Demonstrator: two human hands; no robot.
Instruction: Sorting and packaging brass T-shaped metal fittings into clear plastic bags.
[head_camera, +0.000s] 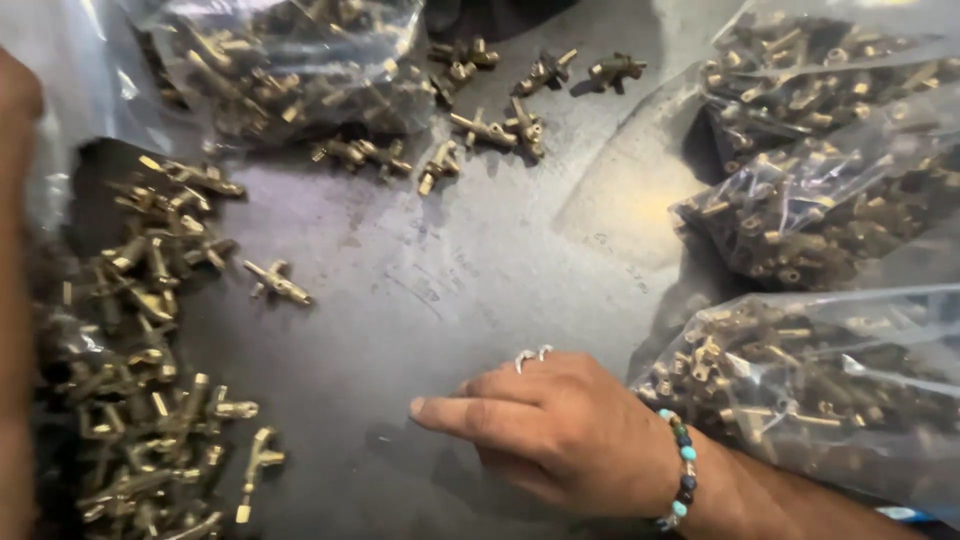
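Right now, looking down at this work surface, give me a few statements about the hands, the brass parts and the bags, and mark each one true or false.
1. The right hand lies on the grey work surface with its index finger stretched out. True.
2. The right hand grips a brass fitting. False: it holds nothing; the nearest loose fitting lies apart from it, to the left.
3. A beaded bracelet sits on the right wrist. True.
4. The clear plastic bags on the right side are empty. False: they are filled with brass fittings.
5. A single brass fitting lies by itself beside the pile of loose fittings on the left. True.
6. The left hand is pouring fittings out of a bag. False: no left hand shows; only a blurred forearm lies along the left edge.
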